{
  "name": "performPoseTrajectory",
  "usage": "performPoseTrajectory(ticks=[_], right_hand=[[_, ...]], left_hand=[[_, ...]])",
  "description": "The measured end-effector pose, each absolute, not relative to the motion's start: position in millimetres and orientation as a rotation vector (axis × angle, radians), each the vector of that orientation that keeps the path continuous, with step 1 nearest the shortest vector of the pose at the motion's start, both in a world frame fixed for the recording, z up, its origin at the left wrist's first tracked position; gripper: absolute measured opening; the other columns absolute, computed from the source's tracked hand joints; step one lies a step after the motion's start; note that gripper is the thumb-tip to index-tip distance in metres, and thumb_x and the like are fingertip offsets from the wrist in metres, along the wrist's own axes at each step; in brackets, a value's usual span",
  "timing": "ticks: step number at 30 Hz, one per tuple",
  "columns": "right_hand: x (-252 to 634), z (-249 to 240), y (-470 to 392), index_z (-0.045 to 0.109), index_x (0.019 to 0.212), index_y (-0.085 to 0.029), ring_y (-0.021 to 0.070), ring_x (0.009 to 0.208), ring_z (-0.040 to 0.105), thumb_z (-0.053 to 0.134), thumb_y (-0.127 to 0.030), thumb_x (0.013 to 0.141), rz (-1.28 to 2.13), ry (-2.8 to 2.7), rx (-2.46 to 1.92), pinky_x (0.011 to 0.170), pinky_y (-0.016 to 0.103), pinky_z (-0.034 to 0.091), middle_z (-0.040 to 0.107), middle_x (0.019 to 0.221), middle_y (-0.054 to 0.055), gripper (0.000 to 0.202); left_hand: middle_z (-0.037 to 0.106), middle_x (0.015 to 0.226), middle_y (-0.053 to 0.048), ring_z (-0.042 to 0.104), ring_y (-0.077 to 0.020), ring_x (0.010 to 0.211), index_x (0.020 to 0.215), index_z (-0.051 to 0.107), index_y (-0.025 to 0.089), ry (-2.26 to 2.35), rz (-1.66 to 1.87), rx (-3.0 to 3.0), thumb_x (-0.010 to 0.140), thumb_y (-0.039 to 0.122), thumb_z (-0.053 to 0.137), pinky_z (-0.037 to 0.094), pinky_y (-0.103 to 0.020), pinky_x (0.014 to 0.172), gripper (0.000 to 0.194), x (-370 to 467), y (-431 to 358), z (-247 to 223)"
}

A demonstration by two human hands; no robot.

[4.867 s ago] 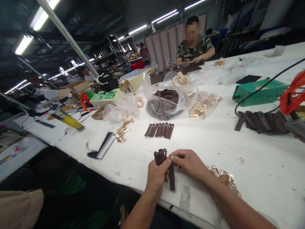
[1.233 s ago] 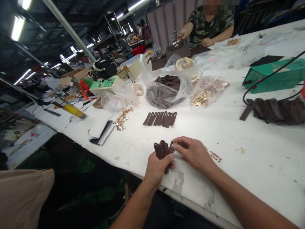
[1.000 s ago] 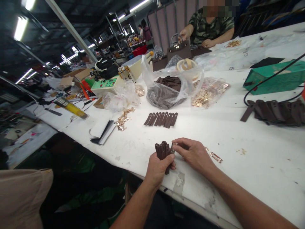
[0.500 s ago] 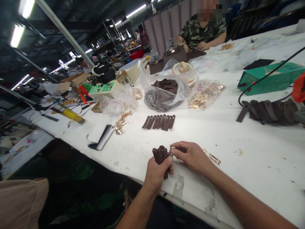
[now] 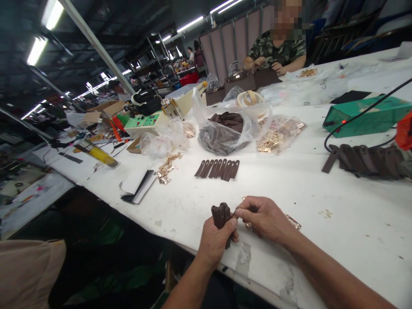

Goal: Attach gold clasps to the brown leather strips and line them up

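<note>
Straps point(image 5: 220, 213), dark brown, stand bundled in the left hand point(image 5: 210, 242) above the near side of the table point(image 5: 180, 206), its fingers wrapped round them; the right hand point(image 5: 268, 219) pinches, thumb against forefinger, a small piece beside the bundle (too hidden to identify); a row of straps point(image 5: 222, 170) lies beyond, apparently laid out already, while those in the plastic bag point(image 5: 222, 143) seem left to handle; compared with the earliest frame, no long strap hangs beneath the right fingertips, and the row looks longer.
</note>
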State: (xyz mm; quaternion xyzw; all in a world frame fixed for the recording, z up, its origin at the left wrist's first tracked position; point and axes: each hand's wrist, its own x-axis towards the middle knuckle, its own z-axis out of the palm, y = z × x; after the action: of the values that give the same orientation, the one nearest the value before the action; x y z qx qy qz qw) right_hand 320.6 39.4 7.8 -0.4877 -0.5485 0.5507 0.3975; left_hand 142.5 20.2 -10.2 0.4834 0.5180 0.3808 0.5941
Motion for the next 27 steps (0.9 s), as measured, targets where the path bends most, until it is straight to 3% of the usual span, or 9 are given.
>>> performPoseTrajectory(ticks=[4, 9, 14, 20, 24, 27], right_hand=[[316.5, 5.8, 39.0, 0.07, 0.077, -0.016, 0.01, 0.052, 0.05, 0.068, -0.039, 0.085, 1.443, -1.353, -1.245, 0.05, 0.022, 0.039, 0.062, 0.061, -0.001, 0.024], [320.1, 7.1, 36.2, 0.073, 0.107, -0.021, 0.0107, 0.06, 0.052, 0.072, -0.041, 0.083, 1.533, -1.431, -1.095, 0.051, 0.022, 0.041, 0.065, 0.08, 0.001, 0.032], [320.5, 16.8, 37.4, 0.077, 0.099, -0.023, 0.0086, 0.059, 0.052, 0.077, -0.038, 0.081, 1.629, -1.533, -0.919, 0.051, 0.021, 0.042, 0.066, 0.089, 0.002, 0.023], [305.0, 28.0, 60.4, 0.076, 0.076, -0.019, 0.0165, 0.079, 0.064, 0.084, -0.033, 0.072, 1.528, -1.57, -0.908, 0.074, 0.027, 0.049, 0.07, 0.082, 0.004, 0.016], [312.5, 31.6, 94.9, 0.073, 0.078, -0.016, 0.0136, 0.058, 0.06, 0.08, -0.041, 0.074, 1.546, -1.418, -1.132, 0.059, 0.025, 0.047, 0.07, 0.063, 0.003, 0.026], [332.0, 28.9, 133.5, 0.073, 0.084, -0.015, 0.0141, 0.059, 0.062, 0.074, -0.044, 0.078, 1.349, -1.403, -1.359, 0.058, 0.024, 0.048, 0.072, 0.065, 0.005, 0.029]], left_hand=[[0.063, 0.056, -0.003, 0.054, -0.0129, 0.049, 0.084, 0.066, 0.01, 1.187, 0.895, 1.114, 0.086, 0.044, 0.068, 0.042, -0.023, 0.05, 0.035, 139.5, 19.7, -9.3], [0.061, 0.055, -0.004, 0.052, -0.0115, 0.047, 0.073, 0.063, 0.01, 0.992, 0.869, 1.011, 0.086, 0.042, 0.068, 0.04, -0.023, 0.049, 0.035, 127.8, 21.0, -8.1], [0.06, 0.057, -0.005, 0.054, -0.0125, 0.045, 0.08, 0.067, 0.007, 0.756, 0.731, 0.891, 0.08, 0.035, 0.073, 0.042, -0.023, 0.045, 0.029, 106.7, 28.6, -7.5], [0.063, 0.065, -0.007, 0.061, -0.0151, 0.047, 0.08, 0.066, 0.007, 0.667, 0.732, 0.722, 0.079, 0.038, 0.075, 0.049, -0.024, 0.044, 0.032, 98.7, 37.9, -13.2], [0.066, 0.061, -0.01, 0.059, -0.015, 0.044, 0.082, 0.069, 0.006, 0.769, 0.821, 0.692, 0.086, 0.044, 0.066, 0.047, -0.024, 0.044, 0.038, 103.2, 38.1, -16.2], [0.066, 0.055, -0.01, 0.058, -0.015, 0.042, 0.079, 0.069, 0.007, 0.764, 0.804, 0.737, 0.087, 0.046, 0.065, 0.045, -0.024, 0.044, 0.04, 104.5, 36.7, -17.5]])
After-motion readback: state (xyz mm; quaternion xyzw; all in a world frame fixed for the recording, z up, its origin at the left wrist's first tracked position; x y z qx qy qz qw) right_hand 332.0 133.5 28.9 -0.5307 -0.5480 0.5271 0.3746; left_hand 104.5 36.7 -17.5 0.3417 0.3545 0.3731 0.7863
